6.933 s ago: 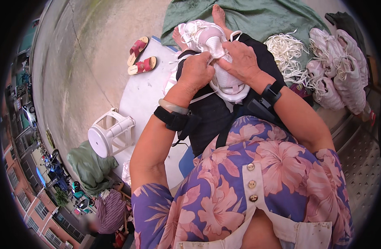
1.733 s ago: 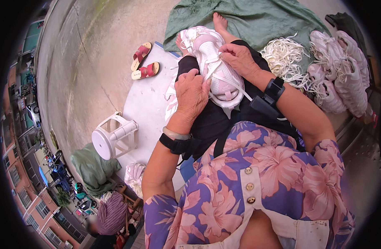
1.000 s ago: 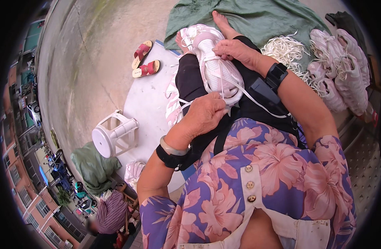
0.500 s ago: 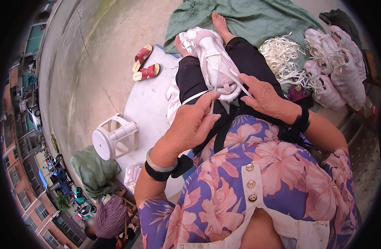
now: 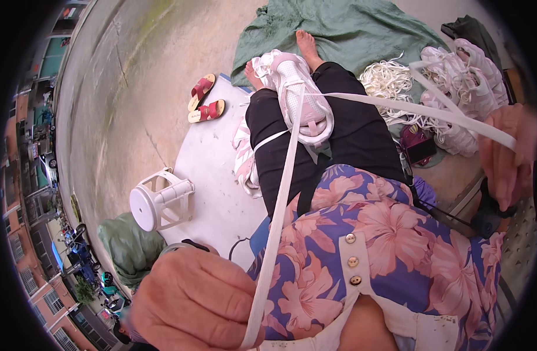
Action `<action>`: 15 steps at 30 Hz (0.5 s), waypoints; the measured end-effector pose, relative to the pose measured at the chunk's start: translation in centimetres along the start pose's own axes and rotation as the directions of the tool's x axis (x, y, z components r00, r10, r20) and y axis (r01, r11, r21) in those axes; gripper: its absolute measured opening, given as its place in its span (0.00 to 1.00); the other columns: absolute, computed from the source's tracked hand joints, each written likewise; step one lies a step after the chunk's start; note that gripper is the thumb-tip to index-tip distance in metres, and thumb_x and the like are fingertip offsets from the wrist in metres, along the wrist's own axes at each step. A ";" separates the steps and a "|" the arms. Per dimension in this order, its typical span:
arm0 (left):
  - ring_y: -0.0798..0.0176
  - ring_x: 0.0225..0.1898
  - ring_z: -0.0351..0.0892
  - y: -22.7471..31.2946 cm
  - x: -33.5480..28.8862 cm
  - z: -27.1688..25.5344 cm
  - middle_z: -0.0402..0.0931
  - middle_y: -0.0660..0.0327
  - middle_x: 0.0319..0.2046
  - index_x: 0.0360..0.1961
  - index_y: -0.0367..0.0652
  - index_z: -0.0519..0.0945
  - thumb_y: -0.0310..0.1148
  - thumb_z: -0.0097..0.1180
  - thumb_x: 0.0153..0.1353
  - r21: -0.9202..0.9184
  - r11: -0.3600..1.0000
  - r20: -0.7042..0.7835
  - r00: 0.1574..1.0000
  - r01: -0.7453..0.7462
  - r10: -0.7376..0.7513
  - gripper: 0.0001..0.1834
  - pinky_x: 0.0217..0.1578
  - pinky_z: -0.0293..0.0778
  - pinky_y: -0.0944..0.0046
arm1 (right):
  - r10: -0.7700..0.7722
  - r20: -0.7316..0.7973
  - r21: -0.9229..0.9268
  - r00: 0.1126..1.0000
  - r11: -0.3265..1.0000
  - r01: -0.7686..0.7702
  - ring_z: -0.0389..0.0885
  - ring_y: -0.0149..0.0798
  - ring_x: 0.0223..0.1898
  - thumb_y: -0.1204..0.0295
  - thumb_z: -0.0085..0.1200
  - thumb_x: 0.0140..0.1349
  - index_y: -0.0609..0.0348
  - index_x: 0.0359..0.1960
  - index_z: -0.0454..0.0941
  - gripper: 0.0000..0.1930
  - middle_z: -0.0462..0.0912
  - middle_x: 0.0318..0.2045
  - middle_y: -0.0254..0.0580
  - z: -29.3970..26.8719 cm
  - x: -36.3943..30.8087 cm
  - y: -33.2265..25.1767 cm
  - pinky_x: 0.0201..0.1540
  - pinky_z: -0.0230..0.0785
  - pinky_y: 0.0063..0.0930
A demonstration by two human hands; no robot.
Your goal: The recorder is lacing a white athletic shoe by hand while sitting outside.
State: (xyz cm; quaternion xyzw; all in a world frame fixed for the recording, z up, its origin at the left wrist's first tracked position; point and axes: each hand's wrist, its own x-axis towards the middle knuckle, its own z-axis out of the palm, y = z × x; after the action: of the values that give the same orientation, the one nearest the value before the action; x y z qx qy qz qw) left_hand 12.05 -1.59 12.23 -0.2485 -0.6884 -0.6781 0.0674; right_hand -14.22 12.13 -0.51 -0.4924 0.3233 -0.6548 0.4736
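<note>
A white sneaker rests on my lap, toe pointing away, on my black trousers. A long white flat shoelace runs from the shoe in two strands. My left hand, low at the left, grips one end and holds it taut. My right hand, raised at the right edge, grips the other end, stretched out sideways from the shoe. Both hands are far apart from the sneaker.
A heap of white laces and several white sneakers lie to my right on a green cloth. Red sandals sit on the concrete. A white plastic stool lies tipped at the left beside a grey mat.
My hands left the sneaker and drew back toward me and outward, pulling both lace ends long and tight. The shoe stays on my lap.
</note>
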 end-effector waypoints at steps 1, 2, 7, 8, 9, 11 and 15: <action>0.60 0.17 0.76 0.6 0.3 0.6 0.76 0.54 0.17 0.28 0.33 0.79 0.26 0.57 0.49 -0.010 0.998 -0.040 0.997 -0.060 0.059 0.06 0.20 0.70 0.65 | -0.002 -0.093 -0.265 0.996 0.964 -0.023 0.78 0.27 0.23 0.74 0.49 0.58 0.68 0.42 0.73 0.12 0.79 0.22 0.40 -2.8 4.5 9.6 0.25 0.70 0.16; 0.59 0.17 0.77 0.8 0.9 0.9 0.74 0.57 0.14 0.25 0.34 0.78 0.27 0.56 0.50 -0.031 0.991 -0.057 0.990 -0.132 0.130 0.06 0.23 0.73 0.65 | -0.040 -0.201 -0.524 0.979 0.849 -0.073 0.77 0.29 0.24 0.74 0.48 0.58 0.66 0.42 0.72 0.12 0.78 0.23 0.39 -6.2 7.4 18.3 0.26 0.70 0.18; 0.63 0.17 0.77 3.0 3.9 1.9 0.75 0.58 0.14 0.23 0.36 0.77 0.23 0.52 0.50 -0.036 0.890 0.099 0.884 -0.455 0.457 0.03 0.23 0.73 0.67 | -0.635 -0.302 -0.603 0.711 -0.450 -0.658 0.74 0.37 0.33 0.73 0.43 0.57 0.55 0.45 0.63 0.14 0.73 0.33 0.36 -32.9 6.9 36.6 0.34 0.69 0.32; 0.64 0.17 0.77 2.9 3.0 1.9 0.75 0.58 0.15 0.23 0.36 0.77 0.22 0.51 0.50 0.021 0.903 0.071 0.901 -0.430 0.427 0.03 0.22 0.73 0.67 | -0.608 -0.298 -0.653 0.736 -0.432 -0.622 0.74 0.37 0.33 0.73 0.43 0.57 0.55 0.45 0.63 0.14 0.73 0.33 0.36 -30.9 8.9 40.5 0.34 0.69 0.32; 0.62 0.19 0.79 2.8 2.4 1.7 0.77 0.56 0.17 0.26 0.35 0.77 0.23 0.52 0.51 0.050 0.922 0.063 0.922 -0.384 0.381 0.03 0.24 0.75 0.65 | -0.592 -0.301 -0.684 0.748 -0.412 -0.602 0.74 0.37 0.33 0.73 0.43 0.57 0.55 0.45 0.64 0.13 0.73 0.33 0.36 -29.4 10.0 43.3 0.34 0.70 0.32; 0.60 0.21 0.80 3.1 1.4 1.5 0.78 0.54 0.19 0.29 0.34 0.77 0.24 0.53 0.52 0.089 0.977 -0.026 0.980 -0.196 0.199 0.04 0.26 0.76 0.64 | -0.560 -0.340 -0.723 0.755 -0.358 -0.591 0.75 0.38 0.35 0.72 0.42 0.59 0.55 0.44 0.64 0.11 0.74 0.34 0.38 -26.8 11.3 46.8 0.35 0.69 0.34; 0.54 0.27 0.82 2.2 0.8 -0.3 0.80 0.51 0.25 0.35 0.34 0.76 0.28 0.56 0.53 0.162 0.977 -0.084 0.989 0.137 -0.125 0.10 0.29 0.78 0.62 | -0.492 -0.410 -0.766 0.768 -0.272 -0.583 0.74 0.40 0.35 0.70 0.41 0.60 0.55 0.42 0.64 0.09 0.74 0.33 0.39 -22.9 11.4 49.8 0.37 0.68 0.36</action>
State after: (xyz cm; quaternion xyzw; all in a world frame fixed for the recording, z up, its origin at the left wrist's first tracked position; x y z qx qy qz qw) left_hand 12.24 -1.76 14.61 -0.1711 -0.7548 -0.6295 0.0686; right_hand -21.74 -16.63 -47.95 -0.3877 0.8652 -0.2146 -0.2346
